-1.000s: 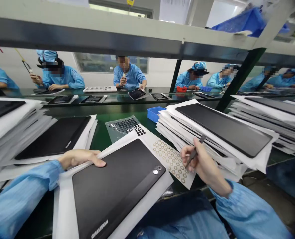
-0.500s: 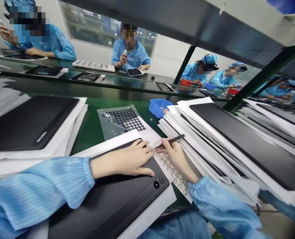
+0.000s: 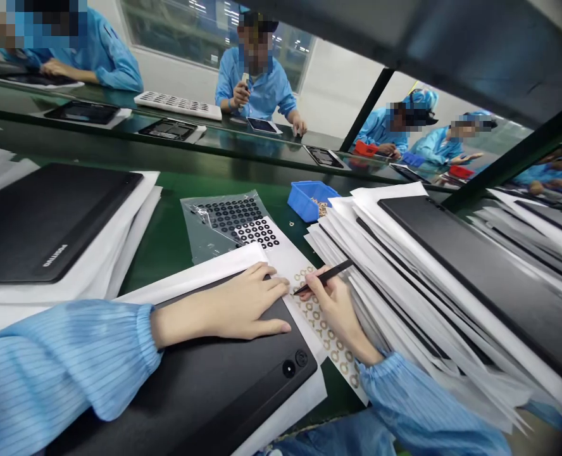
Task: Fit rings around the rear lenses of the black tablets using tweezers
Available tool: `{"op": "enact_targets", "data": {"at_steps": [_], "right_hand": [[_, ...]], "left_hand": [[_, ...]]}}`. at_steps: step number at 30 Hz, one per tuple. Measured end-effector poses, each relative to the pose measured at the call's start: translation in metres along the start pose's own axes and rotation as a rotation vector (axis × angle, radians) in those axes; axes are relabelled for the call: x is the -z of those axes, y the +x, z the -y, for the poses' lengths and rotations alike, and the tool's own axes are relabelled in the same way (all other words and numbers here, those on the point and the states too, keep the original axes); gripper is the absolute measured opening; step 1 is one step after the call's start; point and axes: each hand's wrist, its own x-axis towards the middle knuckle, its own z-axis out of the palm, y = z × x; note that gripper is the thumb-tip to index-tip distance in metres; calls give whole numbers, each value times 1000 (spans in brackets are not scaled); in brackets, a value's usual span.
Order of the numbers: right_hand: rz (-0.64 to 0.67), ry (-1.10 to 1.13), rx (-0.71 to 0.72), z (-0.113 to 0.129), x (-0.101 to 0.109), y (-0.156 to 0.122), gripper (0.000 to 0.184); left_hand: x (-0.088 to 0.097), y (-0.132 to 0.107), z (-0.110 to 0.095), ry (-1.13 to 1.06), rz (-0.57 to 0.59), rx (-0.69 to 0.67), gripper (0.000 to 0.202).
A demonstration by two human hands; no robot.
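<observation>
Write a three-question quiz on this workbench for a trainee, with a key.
1. What does the right hand hold?
A. a slim black tool
B. a roll of tape
C. a white cloth

2. True or false: the left hand lies on a black tablet.

3. Fill in the colour: the open plastic bin beyond the sheet of tan rings is ____.

Key: 1. A; 2. true; 3. blue.
</observation>
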Motion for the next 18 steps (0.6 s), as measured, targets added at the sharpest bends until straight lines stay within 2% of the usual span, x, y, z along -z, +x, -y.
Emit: {"op": "enact_targets", "data": {"at_steps": [6, 10, 13, 16, 18], "right_hand": [[-20, 62, -8, -2, -1, 3, 32], [-112, 183, 34, 6, 5, -2, 32], [-152, 347, 25, 21, 7, -24, 28], [-129, 496, -101, 34, 0, -56, 27], [-181, 568, -158, 37, -9, -74, 28]], "left_hand": [[0, 4, 6, 51, 38, -13, 50], [1, 7, 6, 80, 72, -11, 50], [-1, 5, 6, 99, 47, -16, 54], [-3, -7, -1, 117, -40, -17, 50], [-3, -19, -9, 77, -65, -32, 41]]}}
